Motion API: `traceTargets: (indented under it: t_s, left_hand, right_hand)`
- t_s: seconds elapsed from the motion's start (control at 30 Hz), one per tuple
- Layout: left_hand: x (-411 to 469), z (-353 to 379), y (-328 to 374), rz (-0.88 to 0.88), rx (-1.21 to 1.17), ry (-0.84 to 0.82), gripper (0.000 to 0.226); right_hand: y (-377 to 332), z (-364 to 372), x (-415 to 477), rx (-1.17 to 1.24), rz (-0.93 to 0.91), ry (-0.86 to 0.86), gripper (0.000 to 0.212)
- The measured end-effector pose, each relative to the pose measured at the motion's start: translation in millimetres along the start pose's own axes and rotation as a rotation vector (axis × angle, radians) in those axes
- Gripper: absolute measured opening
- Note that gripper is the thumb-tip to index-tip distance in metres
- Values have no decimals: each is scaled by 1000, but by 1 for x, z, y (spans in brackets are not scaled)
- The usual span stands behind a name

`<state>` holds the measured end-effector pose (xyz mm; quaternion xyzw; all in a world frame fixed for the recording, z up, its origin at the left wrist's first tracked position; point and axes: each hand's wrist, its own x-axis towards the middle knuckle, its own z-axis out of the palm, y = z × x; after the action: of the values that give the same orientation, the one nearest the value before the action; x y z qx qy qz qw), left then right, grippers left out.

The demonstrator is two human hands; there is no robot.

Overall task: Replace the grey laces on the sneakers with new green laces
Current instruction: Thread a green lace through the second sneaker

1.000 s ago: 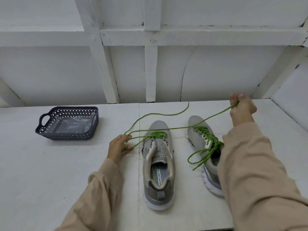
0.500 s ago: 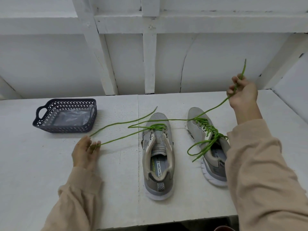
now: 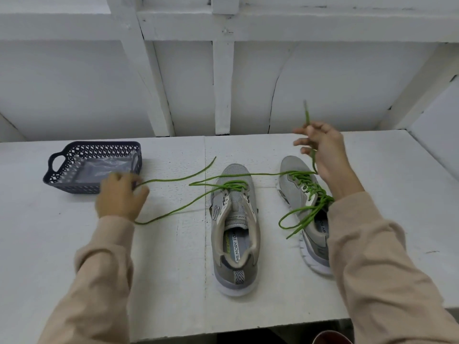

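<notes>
Two ends of the green lace [image 3: 263, 174], threaded through the mid-table sneaker's [image 3: 234, 229] toe eyelets, are pinched in the fingers of the left hand [image 3: 121, 196], beside the basket [image 3: 74, 155], and the raised right hand [image 3: 324, 150], seemingly to even them.

Grey sneakers [image 3: 234, 175] upright — green laces [image 3: 232, 186] threaded

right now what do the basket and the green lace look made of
Basket: looks like moulded plastic, dark grey-blue, matt, judging by its rigid lattice walls and cut-out handles. Green lace: probably woven synthetic cord, round and matt; it sags and curves limply.
</notes>
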<state>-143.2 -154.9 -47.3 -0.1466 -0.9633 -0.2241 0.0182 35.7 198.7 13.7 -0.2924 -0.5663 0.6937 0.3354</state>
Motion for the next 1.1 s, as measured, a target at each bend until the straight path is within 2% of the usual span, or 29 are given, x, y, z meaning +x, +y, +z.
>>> traceTargets:
  t_s: [0.13, 0.27, 0.37, 0.43, 0.57, 0.7, 0.77, 0.87, 0.97, 1.1]
  left_hand:
    - [49, 40, 50, 305, -67, -164, 27]
    - [79, 84, 91, 416, -31, -356, 34]
    - [84, 104, 105, 437, 92, -435, 37]
    - [81, 112, 109, 423, 169, -411, 36]
    - [73, 120, 111, 301, 134, -296, 26]
    - [67, 119, 110, 252, 121, -289, 31]
    - [68, 116, 107, 220, -43, -294, 30]
    - [64, 101, 105, 95, -527, -346, 24]
    - [45, 77, 109, 75, -832, -426, 24]
    - [9, 54, 106, 199, -885, -491, 14]
  right_hand:
    - [14, 18, -9, -141, 48, -158, 31]
    - [33, 36, -15, -185, 141, -235, 35]
    - [47, 45, -22, -170, 190, -248, 21]
    - [53, 48, -29, -196, 199, -265, 10]
    - [62, 52, -38, -243, 205, -290, 18]
    - [65, 54, -43, -264, 218, -316, 14]
    - [65, 53, -44, -287, 212, -340, 16]
    - [63, 51, -48, -328, 197, -355, 14]
    - [58, 49, -54, -373, 159, -350, 16]
    - [51, 45, -63, -430, 75, -407, 15]
